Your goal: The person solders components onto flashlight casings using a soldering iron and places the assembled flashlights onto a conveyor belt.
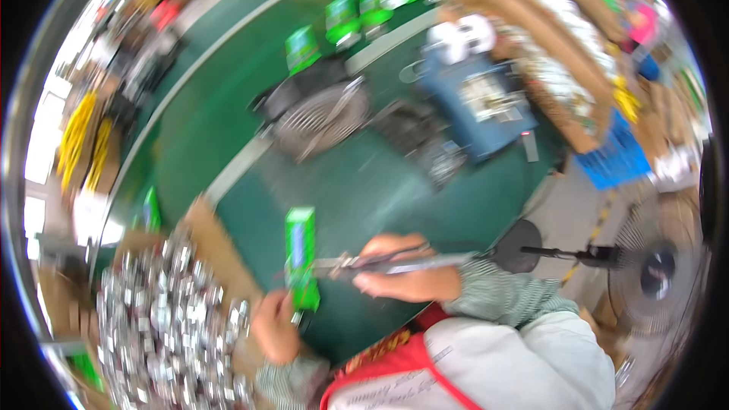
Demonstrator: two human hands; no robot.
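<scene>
A narrow green box [301, 247] with a pale blue-white panel is above the dark green table in front of me. Against its lower end, my left hand [275, 326] is closed with the fingertips at the box's edge; blur hides the exact grip. My right hand [402, 269] is wrapped round a long, thin metal tool [440, 261], which lies across the palm with its narrow end pointing left. That end [326, 263] reaches the box's right side. Whether it touches the box, I cannot tell.
A carton [171, 326] of many shiny metal pieces stands at left. Beyond the table [380, 190] are a round fan grille [323, 118], a blue bin [471, 106] and a row of green boxes [342, 21] on the conveyor belt. A standing fan [657, 269] is at right.
</scene>
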